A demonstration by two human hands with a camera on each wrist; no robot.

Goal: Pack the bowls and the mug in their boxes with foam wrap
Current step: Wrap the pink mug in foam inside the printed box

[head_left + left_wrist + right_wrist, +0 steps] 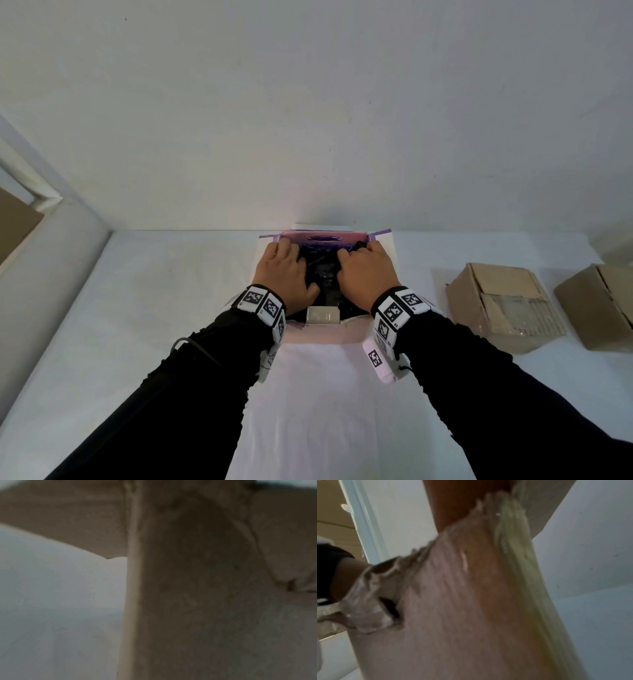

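A pink and purple box (325,237) stands open at the far edge of the table. Inside it lies a bundle in dark wrap (324,279); what it contains is hidden. My left hand (287,274) lies flat on the bundle's left side, fingers reaching toward the box's far left corner. On the right side rests my right hand (363,274), its fingers bent at the knuckles and its tips buried in the wrap. The wrist views are blurred: the left shows a box wall (188,601), the right a torn box side (453,601).
A white tab (322,314) of the front flap sticks up between my wrists. Two brown cardboard boxes (503,305) (603,305) sit to the right on the white table (154,291). A wall rises just behind the open box.
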